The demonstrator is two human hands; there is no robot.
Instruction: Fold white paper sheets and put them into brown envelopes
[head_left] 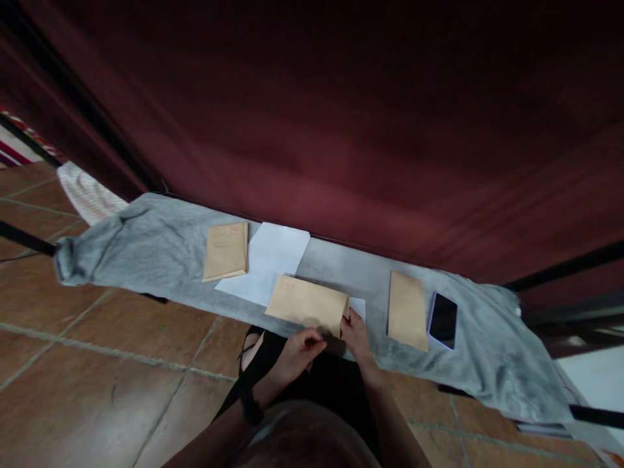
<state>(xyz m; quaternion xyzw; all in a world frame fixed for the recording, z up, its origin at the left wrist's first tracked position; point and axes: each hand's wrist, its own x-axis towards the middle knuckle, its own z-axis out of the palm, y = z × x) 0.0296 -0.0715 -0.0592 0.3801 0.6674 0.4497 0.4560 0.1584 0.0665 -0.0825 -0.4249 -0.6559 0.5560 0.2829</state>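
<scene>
A tan paper envelope with a faint red mark near its far left corner lies in front of me, partly over white paper. My right hand is closed on its right end, where the paper edge looks folded or lifted. Just off the envelope's near edge is my left hand, its fingers curled and thumb drawn in. Whether anything small sits between those fingertips I cannot make out. A dark band circles the left wrist.
The narrow bench is covered by a grey cloth. White sheets and stacked tan envelopes lie to the left. Another tan envelope and a phone lie to the right. A dark red curtain hangs behind.
</scene>
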